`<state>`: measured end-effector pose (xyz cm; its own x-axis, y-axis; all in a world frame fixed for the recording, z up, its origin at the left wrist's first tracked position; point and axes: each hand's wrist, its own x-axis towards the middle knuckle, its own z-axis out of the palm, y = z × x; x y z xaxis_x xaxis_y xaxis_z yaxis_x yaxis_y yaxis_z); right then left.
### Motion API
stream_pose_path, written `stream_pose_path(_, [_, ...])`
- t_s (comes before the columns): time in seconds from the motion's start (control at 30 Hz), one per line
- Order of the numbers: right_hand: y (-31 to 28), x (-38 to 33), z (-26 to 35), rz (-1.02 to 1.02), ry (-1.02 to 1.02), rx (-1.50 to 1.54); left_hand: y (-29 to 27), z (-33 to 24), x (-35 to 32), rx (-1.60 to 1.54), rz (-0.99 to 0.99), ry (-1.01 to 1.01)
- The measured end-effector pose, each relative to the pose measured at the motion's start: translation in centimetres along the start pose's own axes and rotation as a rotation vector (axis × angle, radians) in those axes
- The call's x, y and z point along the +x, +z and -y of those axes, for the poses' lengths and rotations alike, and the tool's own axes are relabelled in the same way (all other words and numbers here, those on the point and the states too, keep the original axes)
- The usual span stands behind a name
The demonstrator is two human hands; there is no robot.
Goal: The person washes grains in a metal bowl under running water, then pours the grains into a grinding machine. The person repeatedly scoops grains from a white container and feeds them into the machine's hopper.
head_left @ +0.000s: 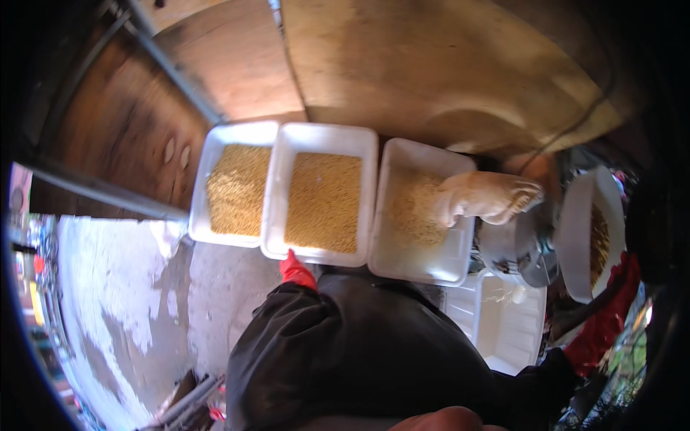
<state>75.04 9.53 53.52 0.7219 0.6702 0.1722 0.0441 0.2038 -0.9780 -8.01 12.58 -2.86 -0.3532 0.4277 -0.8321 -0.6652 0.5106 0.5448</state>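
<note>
My left hand (297,273), in a red glove, reaches up to the near rim of the middle white tub (320,257). One finger stretches out along its edge, and the other fingers are poorly seen. That tub holds a level layer of golden grain (323,197). Far to the right, my right hand (617,302), also red-gloved, is closed at the edge of a white basin (578,230) with darker golden grain inside; its fingers are partly lost in shadow. Beside the basin stands a metal machine (528,248). A pale cloth sleeve (489,195) runs from it into the right tub (406,269).
The left white tub (201,228) holds similar grain. Paler grain (417,205) lies in the right tub. A deep white container (510,327) stands below the machine. Wooden boards (431,65) and a metal frame (169,75) stand behind. Wet-patched concrete floor (108,287) spreads at left.
</note>
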Motion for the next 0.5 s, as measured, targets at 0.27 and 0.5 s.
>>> stream_pose_path(0.27, [24.3, -15.8, -4.4, 0.404, 0.156, -0.042, 3.1, 8.9, 3.6, -0.371, 0.118, -0.086])
stream_pose_path(0.5, [31.9, -23.9, -10.7, 0.345, 0.645, -0.327, 3.8, 11.0, 5.2, -0.509, 0.124, -0.041])
